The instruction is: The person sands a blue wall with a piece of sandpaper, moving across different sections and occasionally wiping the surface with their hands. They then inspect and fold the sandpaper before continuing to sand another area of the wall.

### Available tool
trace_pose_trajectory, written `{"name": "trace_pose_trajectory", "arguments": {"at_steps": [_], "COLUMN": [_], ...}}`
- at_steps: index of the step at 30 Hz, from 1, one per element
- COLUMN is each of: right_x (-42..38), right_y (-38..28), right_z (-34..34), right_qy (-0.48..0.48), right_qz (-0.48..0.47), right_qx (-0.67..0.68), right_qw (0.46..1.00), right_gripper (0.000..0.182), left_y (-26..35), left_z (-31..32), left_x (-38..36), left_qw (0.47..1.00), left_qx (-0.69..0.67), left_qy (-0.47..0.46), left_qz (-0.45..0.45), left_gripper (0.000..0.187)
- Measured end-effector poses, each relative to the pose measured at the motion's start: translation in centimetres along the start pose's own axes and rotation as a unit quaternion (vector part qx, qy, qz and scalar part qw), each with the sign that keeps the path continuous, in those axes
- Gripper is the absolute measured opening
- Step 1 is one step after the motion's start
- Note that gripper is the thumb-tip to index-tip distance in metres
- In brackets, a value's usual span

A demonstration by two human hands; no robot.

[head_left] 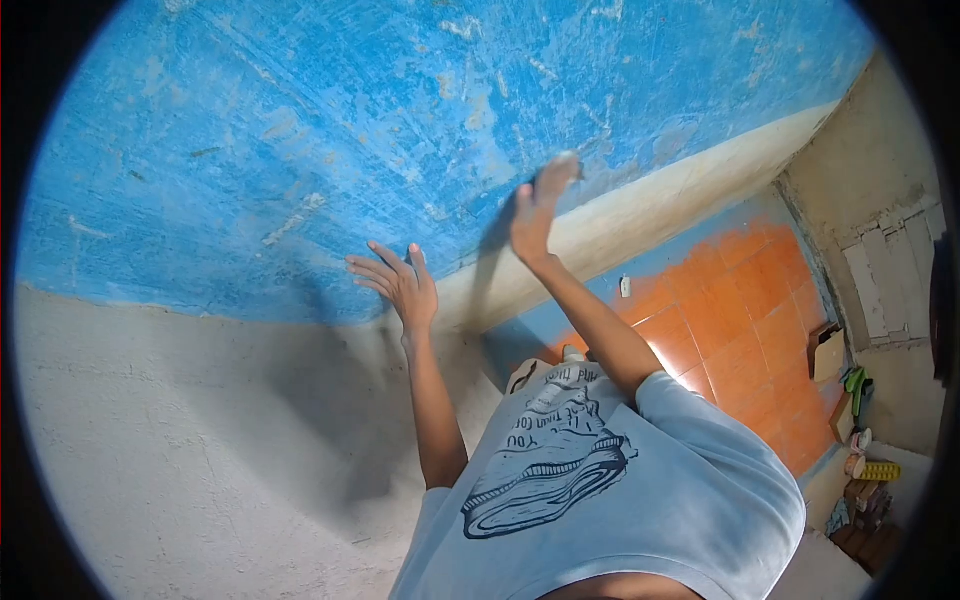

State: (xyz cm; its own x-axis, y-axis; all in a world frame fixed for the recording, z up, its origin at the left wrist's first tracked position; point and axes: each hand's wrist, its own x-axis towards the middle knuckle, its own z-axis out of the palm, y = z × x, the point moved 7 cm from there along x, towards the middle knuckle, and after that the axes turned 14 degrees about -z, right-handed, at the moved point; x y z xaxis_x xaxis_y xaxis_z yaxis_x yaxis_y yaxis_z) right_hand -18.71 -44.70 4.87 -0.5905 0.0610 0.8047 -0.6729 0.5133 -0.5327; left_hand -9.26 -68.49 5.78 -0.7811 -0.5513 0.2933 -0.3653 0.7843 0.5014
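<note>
My left hand (405, 285) is open, its fingers spread close to the lower part of the blue wall (330, 150). Further right, my right hand (540, 215) is raised against the same wall, just above its pale lower band (660, 200). The fingers there are pressed together and blurred by motion. A small pale and dark patch shows at their tips, but I cannot tell what they hold. The blue paint is patchy, with whitish scuffs and bare spots. Both arms reach up from a pale printed T-shirt (600, 480), and their shadows fall on the wall.
A bare grey-white wall (150, 430) meets the blue one on the left. Below on the right lies an orange tiled floor (730, 310) with a blue-grey border and a small white object (626, 287). Cardboard boxes (828, 355), a green item (856, 388) and a yellow item (880, 472) stand along the right wall.
</note>
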Motion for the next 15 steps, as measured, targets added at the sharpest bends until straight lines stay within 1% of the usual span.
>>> {"name": "trace_pose_trajectory", "arguments": {"at_steps": [1,2,3,6,7,8,9,10,11,12,13,14,15], "right_x": [-1.2,-2.9,-4.4,-2.1,-0.6,-0.1,0.3,-0.3,-1.6,-1.8,-2.3,-4.1,-3.7], "right_y": [-1.9,-2.9,-4.3,-0.2,1.7,2.7,3.1,3.9,1.5,-0.3,-2.3,-3.2,-1.7], "right_z": [1.6,3.3,3.9,1.0,-1.3,-1.4,-0.9,-0.8,1.0,2.5,2.9,3.1,2.3], "right_qy": [-0.189,-0.365,-0.383,-0.266,-0.102,-0.018,0.064,0.143,0.023,-0.164,-0.345,-0.512,-0.481], "right_qz": [-0.087,-0.171,-0.296,-0.272,-0.134,-0.054,0.028,0.111,-0.044,-0.110,-0.171,-0.224,-0.218], "right_qx": [-0.070,-0.135,0.078,-0.073,-0.031,0.000,0.033,0.066,0.034,0.050,0.062,0.073,0.051], "right_qw": [0.976,0.905,0.871,0.922,0.985,0.998,0.997,0.981,0.998,0.979,0.921,0.826,0.847], "right_gripper": [0.070,0.070,0.065,0.063,0.063,0.064,0.066,0.068,0.069,0.071,0.072,0.073,0.074], "left_y": [-0.2,-0.3,-0.4,-0.4,-0.2,0.1,0.4,0.5,0.6,0.9,1.1,1.4,1.6], "left_z": [0.1,0.2,0.4,0.2,0.3,0.4,0.4,0.3,0.2,0.1,0.0,-0.3,-1.1], "left_x": [-0.3,-0.5,-0.4,-0.2,-0.2,-0.1,-0.3,-0.7,-0.9,-1.0,-1.0,-1.3,-1.7], "left_qw": [1.000,1.000,1.000,1.000,1.000,1.000,0.999,0.999,0.999,0.998,0.998,0.998,0.997], "left_qx": [-0.001,-0.001,0.000,0.012,0.017,0.004,-0.007,-0.016,-0.012,-0.010,-0.008,0.018,0.044], "left_qy": [0.008,0.014,0.020,0.023,0.021,0.030,0.038,0.045,0.052,0.060,0.067,0.064,0.061], "left_qz": [0.010,0.009,0.012,0.012,0.006,0.009,0.008,0.006,0.002,0.002,0.001,0.000,-0.001], "left_gripper": [0.087,0.087,0.086,0.085,0.085,0.085,0.085,0.085,0.084,0.084,0.084,0.084,0.084]}}
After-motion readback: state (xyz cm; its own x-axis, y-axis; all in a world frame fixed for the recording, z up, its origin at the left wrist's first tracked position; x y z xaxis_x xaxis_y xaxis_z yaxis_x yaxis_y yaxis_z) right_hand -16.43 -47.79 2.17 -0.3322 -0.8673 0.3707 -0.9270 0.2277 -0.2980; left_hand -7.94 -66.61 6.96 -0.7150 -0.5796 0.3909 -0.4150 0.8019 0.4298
